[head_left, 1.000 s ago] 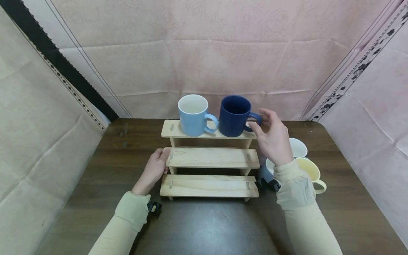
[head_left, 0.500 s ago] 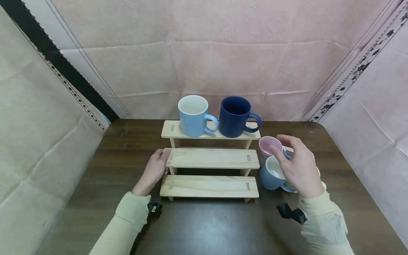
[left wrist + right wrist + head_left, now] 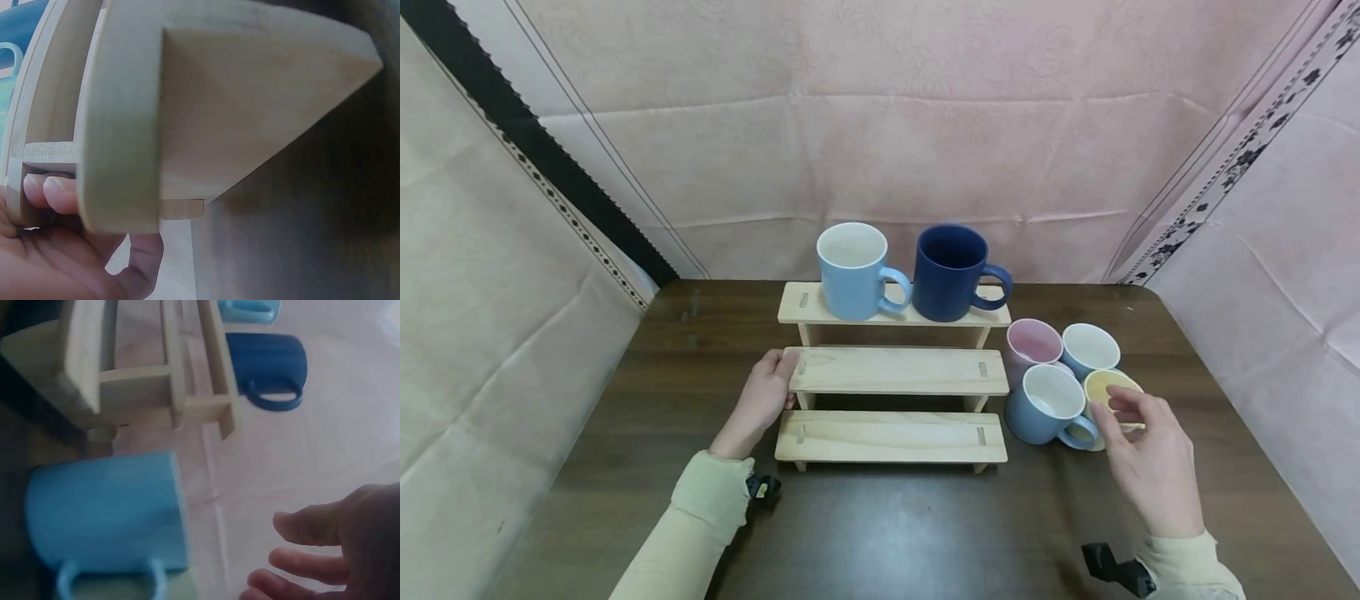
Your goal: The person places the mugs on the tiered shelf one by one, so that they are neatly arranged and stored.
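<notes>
A three-tier wooden rack [image 3: 901, 371] stands on the table. My left hand [image 3: 762, 396] grips the left end of its middle tier; the left wrist view shows the fingers [image 3: 59, 194] curled round the wood. Side by side on the top tier are a light blue mug [image 3: 852, 283] and a dark blue mug [image 3: 950, 279]. My right hand [image 3: 1153, 458], fingers bent loosely and holding nothing, is over the right edge of a yellow mug [image 3: 1101, 385], which it partly hides. In the right wrist view a blue mug [image 3: 106, 512] lies well apart from the fingertips.
Clustered right of the rack with the yellow mug are a pink mug [image 3: 1032, 342], a pale blue mug [image 3: 1090, 348] and a blue mug [image 3: 1037, 412] with its handle towards the right. Light cloth [image 3: 925, 150] hangs behind and beside the brown table [image 3: 910, 533].
My right hand has left the dark blue mug's handle and moved right and towards me, over the yellow mug. The left hand keeps its grip on the rack.
</notes>
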Motion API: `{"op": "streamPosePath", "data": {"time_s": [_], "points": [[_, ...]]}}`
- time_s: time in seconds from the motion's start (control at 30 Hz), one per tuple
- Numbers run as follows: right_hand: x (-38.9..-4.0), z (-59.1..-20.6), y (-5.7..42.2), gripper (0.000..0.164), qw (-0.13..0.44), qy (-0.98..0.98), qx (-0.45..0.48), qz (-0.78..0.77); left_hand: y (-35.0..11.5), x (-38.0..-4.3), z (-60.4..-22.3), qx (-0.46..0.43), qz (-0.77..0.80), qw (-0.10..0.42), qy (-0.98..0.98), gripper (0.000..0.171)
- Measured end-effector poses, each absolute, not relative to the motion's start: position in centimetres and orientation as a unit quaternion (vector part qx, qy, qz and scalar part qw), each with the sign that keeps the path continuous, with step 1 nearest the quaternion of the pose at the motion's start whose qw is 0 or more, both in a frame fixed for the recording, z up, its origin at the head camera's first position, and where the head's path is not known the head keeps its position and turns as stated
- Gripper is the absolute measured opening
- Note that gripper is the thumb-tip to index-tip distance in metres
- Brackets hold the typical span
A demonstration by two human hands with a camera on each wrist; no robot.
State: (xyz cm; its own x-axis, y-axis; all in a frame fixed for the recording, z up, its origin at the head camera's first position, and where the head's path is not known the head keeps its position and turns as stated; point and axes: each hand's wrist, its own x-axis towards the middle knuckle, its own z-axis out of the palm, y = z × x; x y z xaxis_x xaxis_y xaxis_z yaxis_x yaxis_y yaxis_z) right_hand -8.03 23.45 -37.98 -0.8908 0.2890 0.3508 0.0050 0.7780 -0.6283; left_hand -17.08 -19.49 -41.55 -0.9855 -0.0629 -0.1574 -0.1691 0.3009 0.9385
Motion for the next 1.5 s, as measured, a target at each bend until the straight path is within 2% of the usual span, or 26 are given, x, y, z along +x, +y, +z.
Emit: {"op": "streamPosePath", "data": {"time_s": [0.23,0.5,0.77,1.2,1.5], "points": [[-7.5,-40.3,23.7,0.033,0.221,-0.907,-0.112,0.342,-19.4,-17.2,-41.6,-0.072,0.583,0.043,0.808,0.039],[-7.3,-42.0,23.2,0.030,0.264,-0.886,-0.139,0.356,-19.5,-17.1,-41.6,-0.079,0.582,0.051,0.808,0.041],[-7.2,-43.3,22.5,0.027,0.280,-0.888,-0.100,0.349,-19.5,-17.2,-41.7,-0.073,0.596,0.046,0.798,0.038],[-7.5,-44.3,21.4,0.042,0.290,-0.907,-0.058,0.302,-19.6,-17.2,-41.9,-0.077,0.580,0.044,0.810,0.039],[-7.6,-44.6,21.3,0.045,0.289,-0.908,-0.061,0.295,-19.6,-17.1,-41.6,-0.079,0.590,0.050,0.802,0.040]]}}
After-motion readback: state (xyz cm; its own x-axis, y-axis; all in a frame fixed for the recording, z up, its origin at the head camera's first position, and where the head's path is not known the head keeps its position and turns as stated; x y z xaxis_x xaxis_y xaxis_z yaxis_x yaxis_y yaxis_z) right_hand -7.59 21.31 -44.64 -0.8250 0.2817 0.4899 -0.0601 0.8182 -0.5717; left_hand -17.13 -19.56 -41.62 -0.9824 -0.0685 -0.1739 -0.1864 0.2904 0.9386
